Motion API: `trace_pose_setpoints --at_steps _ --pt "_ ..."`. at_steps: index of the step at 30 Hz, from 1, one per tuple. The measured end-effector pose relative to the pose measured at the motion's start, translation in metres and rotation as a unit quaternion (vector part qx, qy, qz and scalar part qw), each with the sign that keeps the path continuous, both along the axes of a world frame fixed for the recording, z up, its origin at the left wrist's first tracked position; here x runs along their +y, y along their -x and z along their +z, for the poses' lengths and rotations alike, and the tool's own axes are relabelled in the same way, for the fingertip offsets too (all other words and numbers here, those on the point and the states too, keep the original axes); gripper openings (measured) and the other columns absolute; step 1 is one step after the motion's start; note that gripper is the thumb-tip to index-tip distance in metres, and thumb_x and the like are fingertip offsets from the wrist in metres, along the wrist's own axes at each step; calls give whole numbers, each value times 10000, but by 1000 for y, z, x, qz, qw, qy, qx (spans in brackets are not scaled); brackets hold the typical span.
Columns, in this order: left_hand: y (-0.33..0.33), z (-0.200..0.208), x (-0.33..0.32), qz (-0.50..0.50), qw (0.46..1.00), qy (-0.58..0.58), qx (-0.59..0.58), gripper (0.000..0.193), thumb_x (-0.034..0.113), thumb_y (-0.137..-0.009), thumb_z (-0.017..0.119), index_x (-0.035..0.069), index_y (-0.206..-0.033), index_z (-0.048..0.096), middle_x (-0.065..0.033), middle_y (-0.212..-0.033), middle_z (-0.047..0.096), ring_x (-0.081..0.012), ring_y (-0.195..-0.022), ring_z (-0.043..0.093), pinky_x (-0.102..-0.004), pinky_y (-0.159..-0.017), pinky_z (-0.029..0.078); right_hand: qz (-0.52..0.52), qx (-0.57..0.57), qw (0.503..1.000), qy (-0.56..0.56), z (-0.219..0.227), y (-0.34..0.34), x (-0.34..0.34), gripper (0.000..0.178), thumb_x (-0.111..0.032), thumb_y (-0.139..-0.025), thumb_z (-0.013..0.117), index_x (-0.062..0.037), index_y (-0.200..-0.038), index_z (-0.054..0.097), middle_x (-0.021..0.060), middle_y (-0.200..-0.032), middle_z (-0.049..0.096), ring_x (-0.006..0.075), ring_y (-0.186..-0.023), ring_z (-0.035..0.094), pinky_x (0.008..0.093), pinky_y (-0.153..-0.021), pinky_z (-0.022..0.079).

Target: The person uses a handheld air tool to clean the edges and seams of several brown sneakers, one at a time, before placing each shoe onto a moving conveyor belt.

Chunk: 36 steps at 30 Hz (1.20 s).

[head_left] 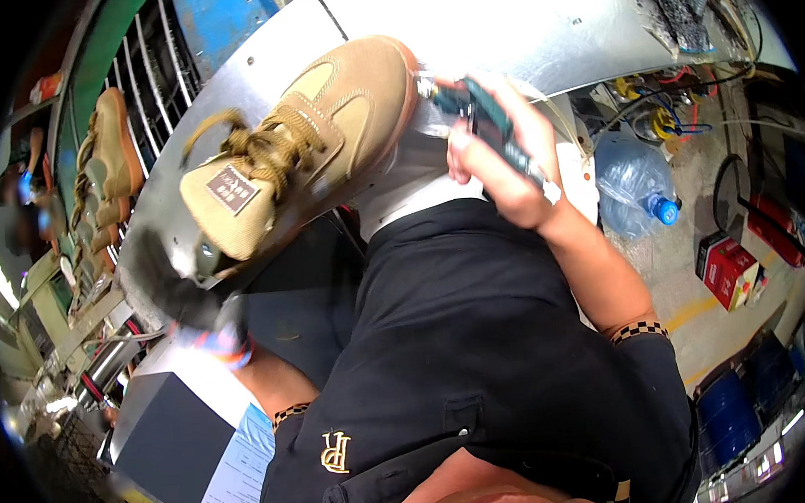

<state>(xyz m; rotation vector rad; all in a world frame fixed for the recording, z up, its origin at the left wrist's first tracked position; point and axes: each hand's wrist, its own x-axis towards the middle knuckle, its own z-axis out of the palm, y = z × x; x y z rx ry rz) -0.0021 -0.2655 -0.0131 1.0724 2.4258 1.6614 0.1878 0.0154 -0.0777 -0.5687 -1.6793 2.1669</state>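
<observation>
The tan shoe (301, 147) lies on the metal desk (536, 26), toe toward the right hand (498, 169); that grip is closed around a green-handled tool (491, 124) at the toe, seemingly working the sole edge; the left hand (215, 330), below the heel, is blurred, its grip unclear; the next move likely calls for steadying the shoe.

1. Shoe factory floor, a workstation on a production line.
2. Centre top of frame: bare sheet-metal workbench (536, 26), scuffed and shiny; dark debris lies on it at upper right.
3. Upper centre: a tan lace-up shoe (310, 138) sits at the bench.
4. Far left: more tan shoes (107, 167) of the same kind, lined up on a wire rack (161, 73) with green framing.
5. Right of frame: bare concrete floor with yellow line marking, loose cables (668, 101), a large clear water bottle (631, 185), a red box (727, 271), blue drums (738, 407) at lower right.
</observation>
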Motion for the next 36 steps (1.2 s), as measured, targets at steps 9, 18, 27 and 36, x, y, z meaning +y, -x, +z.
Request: trace_pose_setpoints --at_steps 9,18,27,36 --pt "-63 -17 9 76 976 205 16 798 189 -682 779 -47 -1372 454 -198 -1289 569 -275 -1164 573 -367 -1017 414 14 58 996 62 -4 49 17 390 -31 -890 522 41 -1273 501 47 -657 537 103 -550 517 265 -545 453" --pt "-66 -14 3 55 958 276 63 688 183 -786 713 -22 -1387 447 -197 -1212 613 -271 -1079 603 -381 -939 458 -9 49 990 -133 -9 1 -21 529 -35 -769 619 -38 -1282 487 83 -664 572 148 -510 543 299 -516 428" --pt "-56 15 65 77 969 -54 -229 792 244 -795 668 -35 -1451 324 -193 -1362 483 -294 -1258 489 -389 -1071 374 -78 90 988 -98 -9 -19 90 438 -67 -869 572 69 -1282 515 50 -754 614 113 -666 604 257 -652 489" --pt "144 -10 270 -158 931 -198 -263 498 163 -931 607 -25 -1363 447 -172 -1422 457 -290 -1280 477 -405 -1036 442 -289 172 941 -19 -18 -13 158 418 -50 -861 531 47 -1265 494 49 -827 579 108 -700 584 250 -625 476"
